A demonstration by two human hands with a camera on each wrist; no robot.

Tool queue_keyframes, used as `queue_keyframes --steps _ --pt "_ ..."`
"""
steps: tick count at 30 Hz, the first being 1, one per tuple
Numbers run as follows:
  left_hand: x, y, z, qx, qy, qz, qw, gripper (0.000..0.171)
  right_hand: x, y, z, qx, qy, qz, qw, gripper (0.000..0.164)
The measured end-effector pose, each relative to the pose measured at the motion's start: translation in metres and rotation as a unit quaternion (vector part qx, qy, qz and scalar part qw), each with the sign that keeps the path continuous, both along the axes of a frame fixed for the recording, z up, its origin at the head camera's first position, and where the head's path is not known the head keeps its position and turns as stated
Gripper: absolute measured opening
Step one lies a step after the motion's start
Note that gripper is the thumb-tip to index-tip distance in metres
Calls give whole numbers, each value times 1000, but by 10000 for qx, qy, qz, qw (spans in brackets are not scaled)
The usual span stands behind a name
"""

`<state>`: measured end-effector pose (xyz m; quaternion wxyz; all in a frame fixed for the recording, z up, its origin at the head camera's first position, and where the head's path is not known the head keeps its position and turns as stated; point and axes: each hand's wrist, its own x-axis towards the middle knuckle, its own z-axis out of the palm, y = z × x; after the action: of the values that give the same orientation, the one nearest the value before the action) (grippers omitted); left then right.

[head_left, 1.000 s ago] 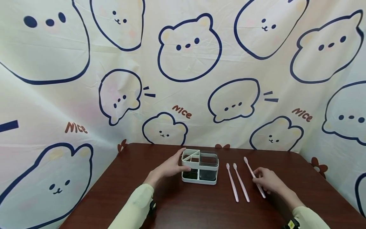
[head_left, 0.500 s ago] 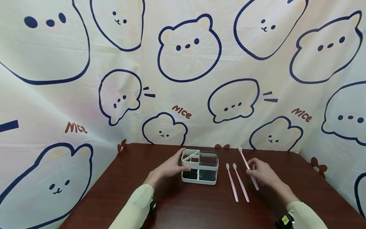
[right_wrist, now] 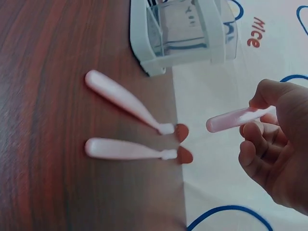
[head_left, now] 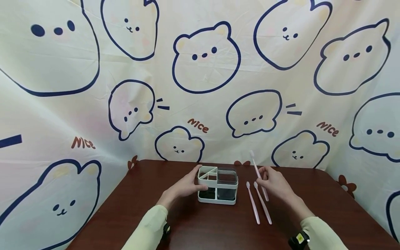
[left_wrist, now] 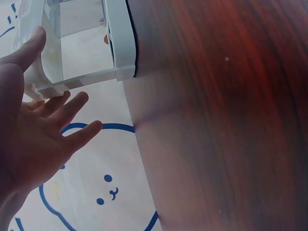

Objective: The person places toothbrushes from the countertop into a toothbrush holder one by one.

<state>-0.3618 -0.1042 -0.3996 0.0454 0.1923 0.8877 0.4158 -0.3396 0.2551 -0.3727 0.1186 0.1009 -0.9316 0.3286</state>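
A white toothbrush holder (head_left: 217, 186) with a divided top and clear grey bins stands mid-table. My left hand (head_left: 185, 184) grips its left side, thumb in front and fingers behind; in the left wrist view the thumb and fingertips lie around the holder's upper frame (left_wrist: 50, 89). My right hand (head_left: 276, 182) pinches a pink toothbrush (head_left: 254, 163) between thumb and fingers, raised above the table with its head up and tilted left. In the right wrist view its handle end (right_wrist: 231, 119) sticks out of the fingers. Two more pink toothbrushes, one left (head_left: 253, 205) and one right (head_left: 263, 205), lie side by side.
Everything stands on a dark brown wooden table (head_left: 218, 229). A pale cloth (head_left: 206, 76) with blue bear outlines hangs behind and along the sides. Each wrist carries a black strapped device (head_left: 299, 239). The two lying toothbrushes are between the holder and my right arm.
My right hand has lifted the rightmost toothbrush off the table and carried it up and left toward the holder. The left hand stays on the holder. The head view has tipped slightly.
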Motion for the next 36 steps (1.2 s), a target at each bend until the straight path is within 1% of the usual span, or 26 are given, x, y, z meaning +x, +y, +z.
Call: queue_keyframes --steps 7,13,22,28,32,36 --pt "0 -1 1 -40 -3 1 10000 95 2 -16 12 -20 272 143 9995 26" --pt "-1 2 2 -58 7 -38 10000 97 5 -28 23 -162 331 288 9989 27" --pt "-2 6 0 -61 -2 -91 9999 95 5 -50 32 -297 539 535 9967 24" --pt "-2 6 0 -122 5 -168 9998 95 8 -66 40 -411 458 600 9963 23" --pt "0 5 -1 -87 -38 -108 9999 94 9 -76 45 -387 575 629 9956 21" --pt "2 3 -2 -55 -67 -57 9999 93 8 -86 49 -394 734 744 9937 19"
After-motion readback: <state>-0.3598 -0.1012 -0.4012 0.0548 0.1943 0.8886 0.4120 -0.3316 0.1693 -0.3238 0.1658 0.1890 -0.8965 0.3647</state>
